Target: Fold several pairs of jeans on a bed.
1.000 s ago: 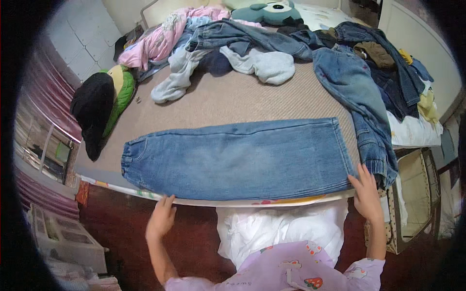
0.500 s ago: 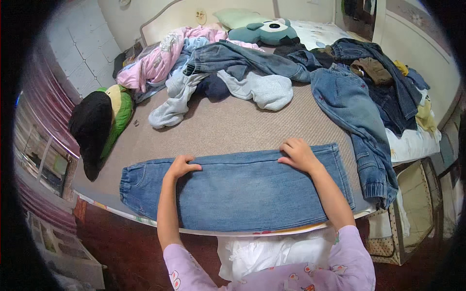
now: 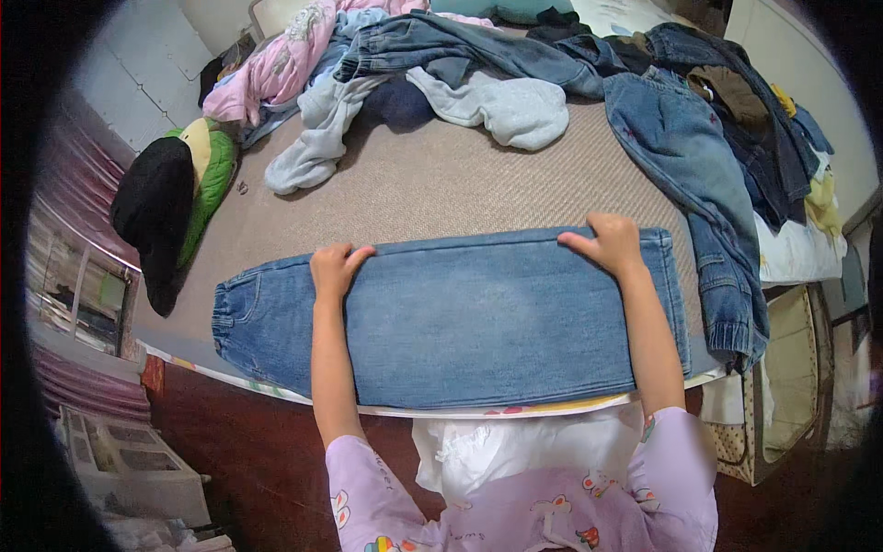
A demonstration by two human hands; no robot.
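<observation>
A pair of blue jeans [image 3: 487, 322], folded lengthwise, lies across the near edge of the bed. Its elastic waist points left and the leg hems lie at the right. My left hand [image 3: 338, 271] grips the far edge of the jeans, left of their middle, with the thumb on the near side and the fingers curled over. Close to the hem end, my right hand [image 3: 612, 246] holds that same far edge, thumb pointing inward. The fingertips of both hands are hidden behind the fabric.
Beyond the jeans, the bed mat [image 3: 441, 198] carries grey sweatpants [image 3: 515, 110] and a pink garment [image 3: 290, 60]. A black and green plush toy [image 3: 166, 198] lies left. More jeans [image 3: 676, 156] and a clothes pile [image 3: 745, 110] are at right. A fabric-sided bin [image 3: 782, 386] stands beside the bed.
My hands have closed on the far edge of the jeans, where they lay more loosely before. The view has tipped down, so the far side of the bed sits higher.
</observation>
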